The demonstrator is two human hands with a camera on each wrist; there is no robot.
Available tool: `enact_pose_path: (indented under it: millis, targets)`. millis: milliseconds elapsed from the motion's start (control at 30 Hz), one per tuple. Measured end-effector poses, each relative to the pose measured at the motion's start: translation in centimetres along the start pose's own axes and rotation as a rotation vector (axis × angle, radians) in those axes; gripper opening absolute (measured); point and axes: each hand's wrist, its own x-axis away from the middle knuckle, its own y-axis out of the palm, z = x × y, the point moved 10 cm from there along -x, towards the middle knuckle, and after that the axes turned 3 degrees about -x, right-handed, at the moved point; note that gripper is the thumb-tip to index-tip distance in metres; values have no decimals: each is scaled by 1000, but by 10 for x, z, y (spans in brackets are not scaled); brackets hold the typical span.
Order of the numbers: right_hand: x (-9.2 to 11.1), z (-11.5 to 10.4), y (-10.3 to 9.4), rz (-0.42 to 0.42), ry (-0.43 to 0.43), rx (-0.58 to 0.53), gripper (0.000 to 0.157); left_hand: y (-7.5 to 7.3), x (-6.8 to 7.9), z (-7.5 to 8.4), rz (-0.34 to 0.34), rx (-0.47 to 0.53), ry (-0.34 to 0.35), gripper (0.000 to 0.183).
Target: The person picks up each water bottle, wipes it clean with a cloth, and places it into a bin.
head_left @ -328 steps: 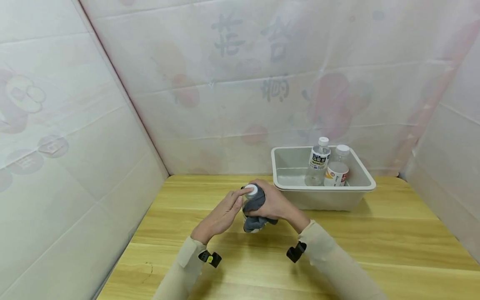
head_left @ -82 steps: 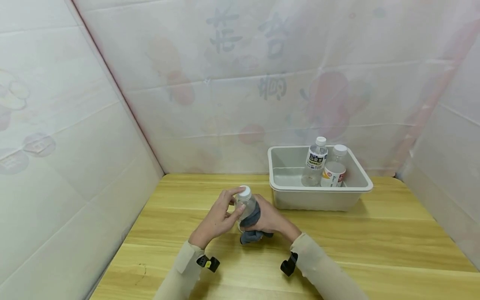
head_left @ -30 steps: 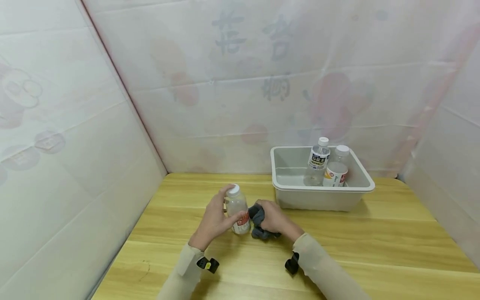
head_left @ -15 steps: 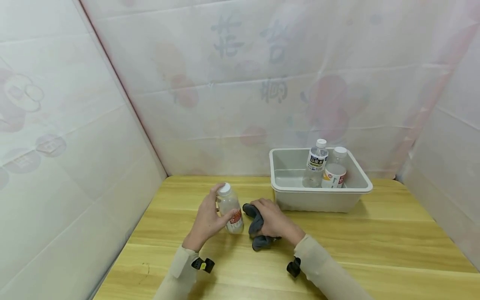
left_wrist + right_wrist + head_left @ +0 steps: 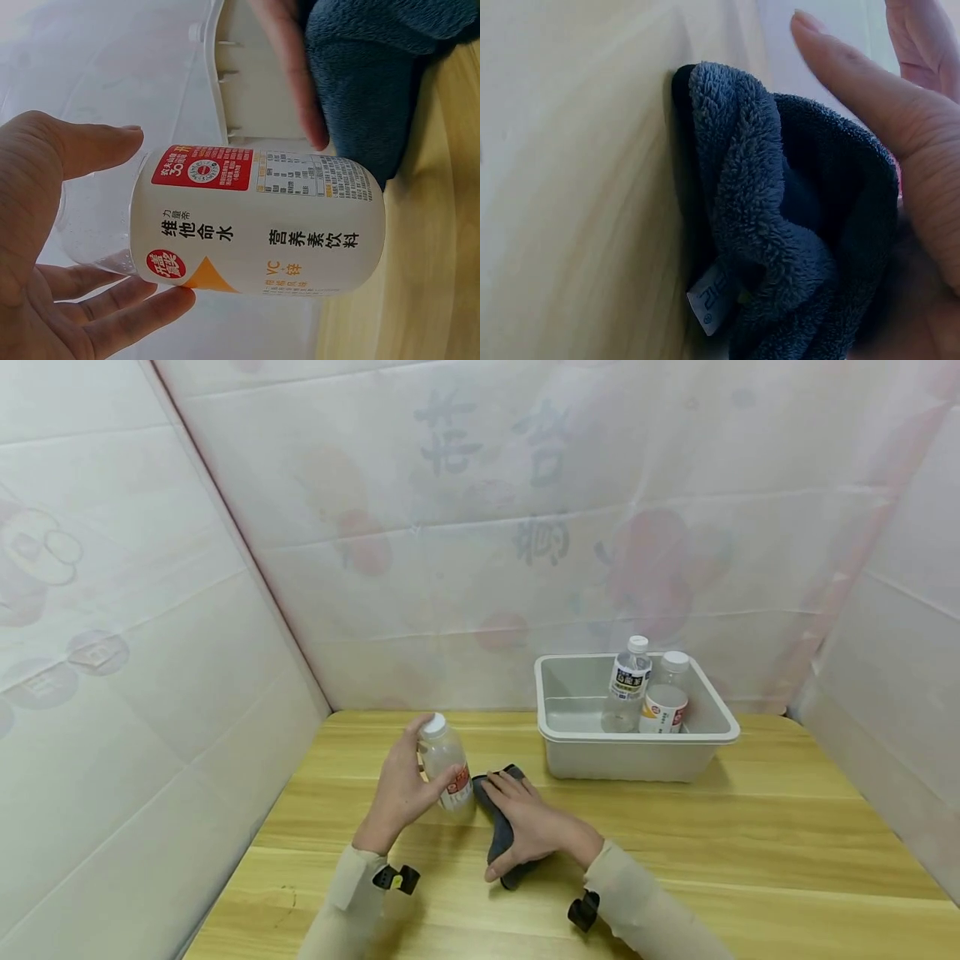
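Observation:
My left hand grips a clear plastic drink bottle with a white cap, thumb on one side and fingers round the other. In the left wrist view the bottle's white label carries red and orange patches. To its right, my right hand lies with fingers spread over a dark grey towel on the table. The right wrist view shows the towel bunched in folds with a small white tag, and the thumb held straight, away from it.
A light grey plastic bin stands at the back right. Inside it are an upright bottle with a black-and-white label and another with a white-and-orange label. Printed sheets enclose the wooden table at the back and sides.
The towel, earlier wrapped round the bottle in my right hand, is now on the table with the right fingers spread. My left hand has moved left with the bottle.

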Motion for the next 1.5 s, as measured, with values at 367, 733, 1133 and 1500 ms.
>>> enact_pose_path:
  millis: [367,733,1133,1500]
  targets:
    - [-4,4,33,-123,-7,-55,120,-6,-7,-6,26,-20,17,88]
    - [-9,-7,37,-6,6,-19,72,-5,-14,-7,29,-23,28,87]
    - [-3,-13,10,-46,74,-69,73,-6,-22,3,26,-21,33,87]
    - [18,-45,-75,82,-38,-68,60,-20,-37,27,65,1,115,86]
